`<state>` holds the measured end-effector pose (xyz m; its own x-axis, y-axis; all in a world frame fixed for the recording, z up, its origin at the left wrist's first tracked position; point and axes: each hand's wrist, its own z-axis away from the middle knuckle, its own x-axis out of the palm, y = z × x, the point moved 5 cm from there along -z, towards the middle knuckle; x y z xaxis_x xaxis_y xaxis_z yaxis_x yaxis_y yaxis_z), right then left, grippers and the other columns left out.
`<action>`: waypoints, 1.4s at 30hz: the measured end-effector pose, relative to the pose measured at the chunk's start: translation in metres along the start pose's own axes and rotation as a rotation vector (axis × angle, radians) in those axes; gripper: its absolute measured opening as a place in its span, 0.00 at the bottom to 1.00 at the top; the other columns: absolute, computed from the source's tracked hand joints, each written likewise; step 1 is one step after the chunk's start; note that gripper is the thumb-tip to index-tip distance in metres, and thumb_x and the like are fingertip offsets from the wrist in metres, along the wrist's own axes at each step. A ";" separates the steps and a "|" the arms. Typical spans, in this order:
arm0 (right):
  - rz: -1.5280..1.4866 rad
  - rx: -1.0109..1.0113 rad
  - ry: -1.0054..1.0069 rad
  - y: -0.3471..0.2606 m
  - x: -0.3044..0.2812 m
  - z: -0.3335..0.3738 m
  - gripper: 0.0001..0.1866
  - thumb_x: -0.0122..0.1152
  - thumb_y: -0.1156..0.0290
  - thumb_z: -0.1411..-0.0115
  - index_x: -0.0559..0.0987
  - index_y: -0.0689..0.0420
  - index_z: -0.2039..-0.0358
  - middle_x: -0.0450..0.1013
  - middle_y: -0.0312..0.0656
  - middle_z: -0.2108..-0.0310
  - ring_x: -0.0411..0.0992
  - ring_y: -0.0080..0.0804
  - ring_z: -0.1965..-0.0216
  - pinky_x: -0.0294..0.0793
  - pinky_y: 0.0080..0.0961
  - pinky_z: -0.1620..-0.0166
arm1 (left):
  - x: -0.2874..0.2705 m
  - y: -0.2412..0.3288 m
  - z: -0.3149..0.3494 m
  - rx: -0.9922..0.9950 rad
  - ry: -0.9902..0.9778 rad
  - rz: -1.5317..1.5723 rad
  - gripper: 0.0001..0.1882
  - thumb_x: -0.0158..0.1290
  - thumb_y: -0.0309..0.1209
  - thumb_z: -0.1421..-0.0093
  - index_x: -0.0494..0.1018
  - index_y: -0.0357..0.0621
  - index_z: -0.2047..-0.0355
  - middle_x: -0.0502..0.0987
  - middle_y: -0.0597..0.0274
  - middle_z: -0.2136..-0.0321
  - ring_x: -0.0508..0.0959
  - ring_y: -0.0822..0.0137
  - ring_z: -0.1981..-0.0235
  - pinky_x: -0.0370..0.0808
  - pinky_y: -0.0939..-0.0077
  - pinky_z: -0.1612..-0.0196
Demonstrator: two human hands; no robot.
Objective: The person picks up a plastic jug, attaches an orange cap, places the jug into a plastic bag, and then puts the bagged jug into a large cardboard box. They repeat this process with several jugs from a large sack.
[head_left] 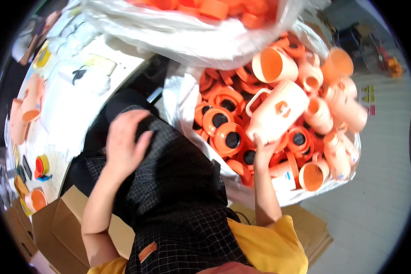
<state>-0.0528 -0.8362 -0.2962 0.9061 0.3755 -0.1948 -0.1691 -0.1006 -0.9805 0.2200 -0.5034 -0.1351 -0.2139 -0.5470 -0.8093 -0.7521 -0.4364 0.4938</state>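
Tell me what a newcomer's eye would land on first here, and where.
Probably the white sack right of centre, heaped with bright orange lids and peach containers. Over that heap, the right hand holds a peach jug by its lower end. At the top edge, a translucent bag shows more orange pieces.

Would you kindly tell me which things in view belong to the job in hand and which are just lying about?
Likely part of the job:
jug, its neck in the right hand
white sack
orange lids and other jugs in the sack

Apparently just lying about:
yellow roll at upper left
cardboard at lower left
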 end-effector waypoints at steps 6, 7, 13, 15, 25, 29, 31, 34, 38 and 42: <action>-0.233 0.293 -1.103 -0.124 0.081 0.046 0.58 0.78 0.59 0.48 0.50 0.63 0.26 0.61 0.47 0.34 0.58 0.37 0.31 0.61 0.38 0.31 | -0.012 -0.008 -0.011 -0.016 0.238 0.363 0.45 0.60 0.57 0.38 0.62 0.38 0.32 0.69 0.47 0.36 0.70 0.49 0.37 0.63 0.58 0.32; -0.158 0.269 -1.289 -0.137 0.102 0.047 0.54 0.76 0.61 0.46 0.53 0.62 0.27 0.62 0.45 0.34 0.60 0.35 0.32 0.63 0.36 0.33 | -0.004 -0.037 0.010 -0.241 0.137 0.592 0.38 0.60 0.52 0.37 0.66 0.37 0.37 0.74 0.51 0.42 0.74 0.55 0.42 0.68 0.62 0.37; 0.033 -0.433 -0.679 -0.225 0.290 -0.092 0.26 0.71 0.69 0.42 0.73 0.65 0.46 0.75 0.46 0.51 0.73 0.35 0.51 0.73 0.32 0.47 | -0.042 -0.125 0.153 -0.832 0.651 1.197 0.16 0.49 0.34 0.26 0.74 0.34 0.47 0.82 0.58 0.55 0.81 0.68 0.54 0.76 0.71 0.46; 0.176 -0.643 -0.119 -0.236 0.336 -0.183 0.41 0.76 0.55 0.46 0.67 0.65 0.40 0.66 0.60 0.43 0.68 0.52 0.43 0.68 0.41 0.41 | -0.037 -0.134 0.171 -0.945 0.828 1.342 0.17 0.46 0.34 0.25 0.74 0.33 0.46 0.82 0.55 0.53 0.81 0.65 0.52 0.76 0.68 0.45; -0.321 -0.510 -0.506 -0.203 0.390 -0.094 0.35 0.73 0.48 0.42 0.67 0.62 0.49 0.65 0.50 0.45 0.68 0.35 0.48 0.70 0.34 0.45 | -0.009 -0.141 0.192 -1.096 1.196 1.458 0.19 0.43 0.35 0.24 0.71 0.31 0.44 0.79 0.51 0.47 0.80 0.61 0.47 0.77 0.64 0.42; -0.152 -0.929 -1.270 -0.210 0.377 0.080 0.49 0.66 0.39 0.41 0.63 0.60 0.30 0.62 0.56 0.32 0.61 0.53 0.32 0.60 0.45 0.31 | -0.015 -0.136 0.200 -1.132 1.184 1.461 0.19 0.43 0.35 0.24 0.71 0.31 0.45 0.79 0.51 0.48 0.80 0.60 0.48 0.77 0.64 0.43; -0.185 -0.672 -1.240 -0.198 0.366 0.097 0.45 0.64 0.43 0.38 0.64 0.60 0.31 0.60 0.58 0.31 0.60 0.55 0.31 0.57 0.44 0.30 | -0.024 -0.138 0.213 -1.139 1.202 1.260 0.18 0.43 0.35 0.24 0.72 0.30 0.46 0.80 0.51 0.50 0.80 0.61 0.49 0.78 0.65 0.44; -0.397 -0.433 -1.191 -0.172 0.337 0.122 0.46 0.65 0.47 0.38 0.59 0.63 0.30 0.57 0.56 0.30 0.56 0.54 0.30 0.53 0.46 0.29 | -0.060 -0.134 0.217 -1.131 1.282 0.915 0.18 0.45 0.36 0.24 0.73 0.32 0.48 0.79 0.54 0.53 0.80 0.64 0.53 0.78 0.67 0.47; -0.438 -0.589 -1.413 -0.157 0.284 0.169 0.42 0.71 0.61 0.42 0.62 0.64 0.33 0.59 0.54 0.33 0.59 0.54 0.32 0.54 0.48 0.30 | -0.156 -0.112 0.231 -0.746 1.158 0.295 0.19 0.47 0.36 0.26 0.77 0.27 0.56 0.82 0.53 0.61 0.82 0.66 0.64 0.82 0.70 0.60; 0.305 -0.721 -0.934 -0.120 0.231 0.111 0.33 0.74 0.73 0.50 0.71 0.63 0.44 0.71 0.52 0.48 0.71 0.48 0.47 0.71 0.41 0.44 | -0.166 -0.066 0.163 -0.146 0.365 0.111 0.24 0.62 0.46 0.41 0.76 0.31 0.62 0.79 0.47 0.64 0.79 0.45 0.59 0.75 0.52 0.46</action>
<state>0.1337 -0.6346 -0.2264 0.1891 0.7357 -0.6504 0.1974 -0.6773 -0.7087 0.2033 -0.2680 -0.0851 -0.0338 -0.8028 -0.5952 -0.6350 -0.4426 0.6331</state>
